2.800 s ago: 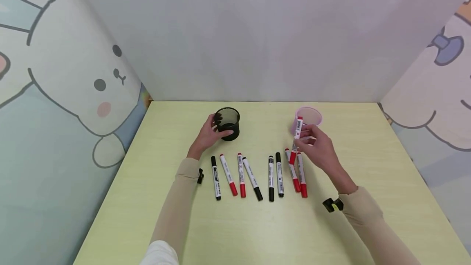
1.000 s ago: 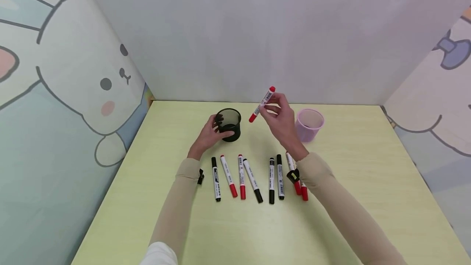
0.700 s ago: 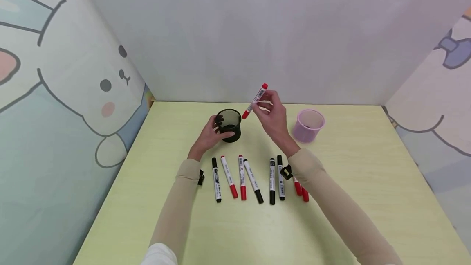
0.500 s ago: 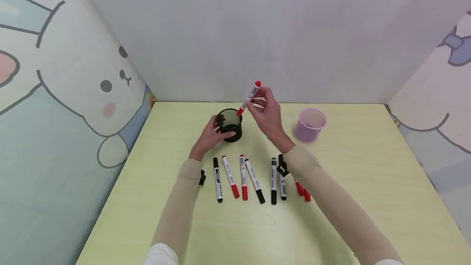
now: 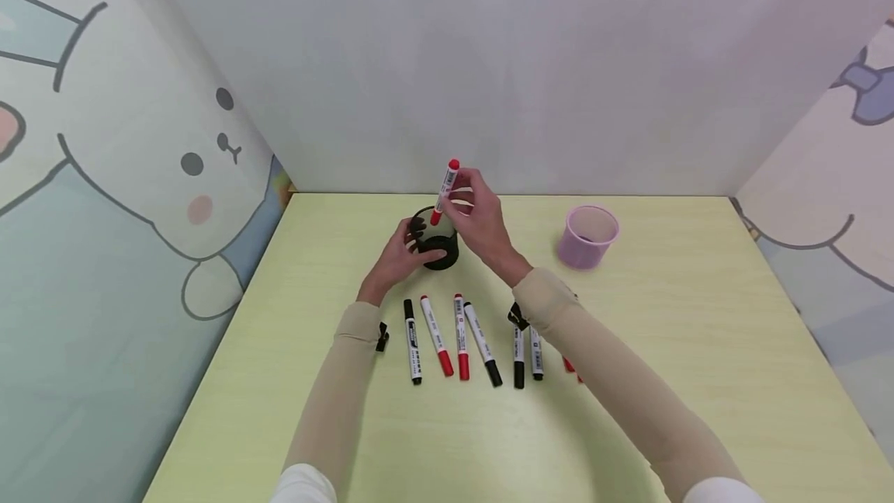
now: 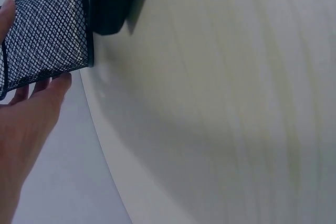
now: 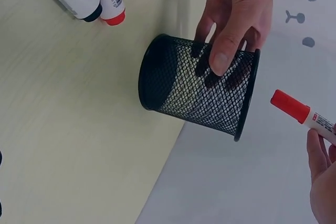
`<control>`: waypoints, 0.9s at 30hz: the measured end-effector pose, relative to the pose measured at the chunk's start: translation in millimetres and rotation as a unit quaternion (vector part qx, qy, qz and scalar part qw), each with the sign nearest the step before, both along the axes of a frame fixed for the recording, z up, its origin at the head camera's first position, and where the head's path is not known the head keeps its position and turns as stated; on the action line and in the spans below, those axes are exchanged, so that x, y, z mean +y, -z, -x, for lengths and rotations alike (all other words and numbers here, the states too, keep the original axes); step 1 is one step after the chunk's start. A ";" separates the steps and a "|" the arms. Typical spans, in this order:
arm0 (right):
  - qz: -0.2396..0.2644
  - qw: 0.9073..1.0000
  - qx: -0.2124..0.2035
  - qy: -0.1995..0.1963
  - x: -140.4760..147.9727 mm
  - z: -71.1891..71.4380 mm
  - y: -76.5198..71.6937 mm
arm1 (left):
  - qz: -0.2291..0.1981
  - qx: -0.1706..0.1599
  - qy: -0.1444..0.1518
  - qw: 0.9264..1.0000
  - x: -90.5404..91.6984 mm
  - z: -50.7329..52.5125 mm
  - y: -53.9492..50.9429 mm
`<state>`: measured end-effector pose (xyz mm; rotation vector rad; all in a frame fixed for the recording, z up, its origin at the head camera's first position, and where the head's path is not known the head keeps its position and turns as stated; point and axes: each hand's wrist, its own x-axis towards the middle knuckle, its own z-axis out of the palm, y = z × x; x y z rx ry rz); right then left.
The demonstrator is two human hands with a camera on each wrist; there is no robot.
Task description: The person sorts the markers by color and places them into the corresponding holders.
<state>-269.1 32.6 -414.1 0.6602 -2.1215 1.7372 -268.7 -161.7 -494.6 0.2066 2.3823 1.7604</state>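
Observation:
The left hand (image 5: 400, 258) grips the side of a black mesh cup (image 5: 441, 253) standing on the table, thumb in front and fingers behind. In the right wrist view, that hand (image 7: 240, 14) holds the mesh cup (image 7: 197, 85) near its rim. Between thumb and fingertips the right hand (image 5: 480, 217) pinches a white marker (image 5: 445, 186) with red ends, tilted above the cup's mouth. Seen from the right wrist, the marker's red cap (image 7: 290, 106) is just outside the rim, apart from it. The left wrist view shows the cup (image 6: 47, 35) with the left hand (image 6: 29, 135) against it.
A pink cup (image 5: 585, 245) stands to the right on the table (image 5: 447, 441). In front of the cups lie several red and black markers, among them a black one (image 5: 413, 344) at the left end; the right sleeve (image 5: 615, 371) partly covers those on the right.
The right hand has carried the red marker left from beside the pink cup to above the black mesh cup. The left hand has kept its grip on the black cup, which stays in place.

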 end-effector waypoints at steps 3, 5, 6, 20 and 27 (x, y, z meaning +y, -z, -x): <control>-0.028 1.000 0.008 -0.008 -4.9 1.0 3.8 | 0.003 0.001 0.001 1.000 0.5 -1.4 -1.6; -0.053 0.998 0.016 -0.013 -8.1 2.5 7.0 | 0.005 0.001 0.000 1.000 0.7 -2.1 -2.4; -0.065 0.998 0.018 -0.015 -9.8 3.2 8.3 | 0.005 0.001 -0.001 1.000 0.7 -2.3 -2.5; -0.219 0.975 0.022 -0.041 -21.5 3.2 25.0 | -0.023 0.017 0.016 0.999 0.6 -1.5 0.5; -0.316 0.944 0.068 -0.069 -22.9 3.9 31.2 | -0.018 0.025 0.027 0.999 0.4 -1.1 1.9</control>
